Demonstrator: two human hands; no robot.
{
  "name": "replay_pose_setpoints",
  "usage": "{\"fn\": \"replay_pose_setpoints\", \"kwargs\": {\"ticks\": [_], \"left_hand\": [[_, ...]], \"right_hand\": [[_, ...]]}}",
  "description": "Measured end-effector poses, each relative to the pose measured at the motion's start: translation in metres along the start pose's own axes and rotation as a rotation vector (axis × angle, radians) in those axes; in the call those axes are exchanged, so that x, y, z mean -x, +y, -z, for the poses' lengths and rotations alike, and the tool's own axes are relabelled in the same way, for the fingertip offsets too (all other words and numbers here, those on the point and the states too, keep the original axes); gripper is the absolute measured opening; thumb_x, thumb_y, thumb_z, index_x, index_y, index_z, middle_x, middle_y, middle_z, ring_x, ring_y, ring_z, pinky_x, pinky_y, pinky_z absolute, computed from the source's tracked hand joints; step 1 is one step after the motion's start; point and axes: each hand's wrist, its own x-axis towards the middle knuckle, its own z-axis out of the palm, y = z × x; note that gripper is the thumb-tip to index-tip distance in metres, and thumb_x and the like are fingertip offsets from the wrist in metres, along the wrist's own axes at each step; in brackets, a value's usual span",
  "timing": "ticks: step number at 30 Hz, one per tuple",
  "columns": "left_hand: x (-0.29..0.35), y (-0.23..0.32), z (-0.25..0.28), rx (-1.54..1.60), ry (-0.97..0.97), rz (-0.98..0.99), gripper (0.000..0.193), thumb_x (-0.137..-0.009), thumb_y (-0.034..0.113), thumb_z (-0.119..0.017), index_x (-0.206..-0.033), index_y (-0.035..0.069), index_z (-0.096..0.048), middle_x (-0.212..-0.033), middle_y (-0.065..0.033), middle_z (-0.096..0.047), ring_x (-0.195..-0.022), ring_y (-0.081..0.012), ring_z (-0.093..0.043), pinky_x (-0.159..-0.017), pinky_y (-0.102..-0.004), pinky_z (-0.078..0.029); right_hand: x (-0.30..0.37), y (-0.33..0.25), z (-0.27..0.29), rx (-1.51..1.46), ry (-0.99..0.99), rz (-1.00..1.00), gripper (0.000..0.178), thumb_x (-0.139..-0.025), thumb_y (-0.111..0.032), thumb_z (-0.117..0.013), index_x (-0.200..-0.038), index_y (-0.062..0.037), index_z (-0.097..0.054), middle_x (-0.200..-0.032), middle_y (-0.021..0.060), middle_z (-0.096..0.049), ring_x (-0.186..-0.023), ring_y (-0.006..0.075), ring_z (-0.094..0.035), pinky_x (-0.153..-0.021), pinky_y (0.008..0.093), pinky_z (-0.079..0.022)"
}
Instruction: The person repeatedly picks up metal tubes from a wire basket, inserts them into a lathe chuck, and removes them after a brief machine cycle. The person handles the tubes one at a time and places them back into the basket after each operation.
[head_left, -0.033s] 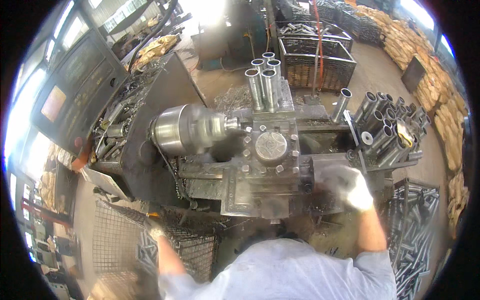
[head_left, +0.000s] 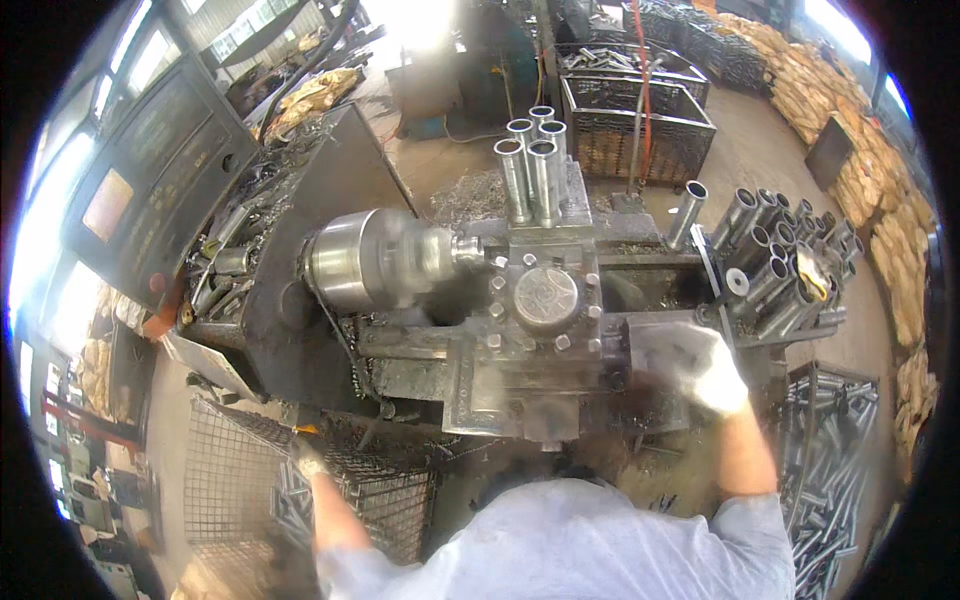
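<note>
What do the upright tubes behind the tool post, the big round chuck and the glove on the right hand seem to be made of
Upright tubes: bare metal, probably steel, smooth; bright highlights run down their sides.
Chuck: silvery machined metal, likely steel, with glossy reflections across its curved side.
Glove: white and matte, perhaps cloth; blur and glare hide any weave.

above the right hand [head_left: 718,378] at centre right, 1 slanted bar [head_left: 708,262] stands before the upper-right tubes [head_left: 768,285]; room opens left, toward the central tool post [head_left: 546,300].
</note>
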Motion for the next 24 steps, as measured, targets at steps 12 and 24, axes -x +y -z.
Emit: {"fn": "replay_pose_setpoints", "kwargs": {"ticks": [12, 24], "left_hand": [[0.003, 0.0, 0.006, 0.75, -0.346, 0.407, 0.032, -0.109, 0.047, -0.055, -0.104, 0.016, -0.062, -0.074, 0.0015, -0.052, -0.066, -0.0176, -0.05, -0.064, -0.0356, -0.043], [0.206, -0.04, -0.012, 0.553, -0.346, 0.535, 0.021, -0.102, 0.018, -0.065, -0.118, 0.006, -0.058, -0.09, -0.0087, -0.063, -0.069, -0.0203, -0.061, -0.061, -0.0346, -0.055]], "right_hand": [[-0.264, -0.021, -0.103, 0.661, -0.765, 0.05, 0.039, -0.091, -0.039, -0.071, -0.107, -0.0051, -0.077, -0.102, 0.0161, -0.079, -0.09, 0.0297, -0.076, -0.079, 0.044, -0.059], [-0.299, 0.055, -0.18, -0.131, -1.107, -0.317, 0.032, -0.092, -0.027, -0.079, -0.115, -0.0056, -0.079, -0.097, 0.0113, -0.077, -0.079, 0.0202, -0.072, -0.07, 0.0373, -0.058]]}}
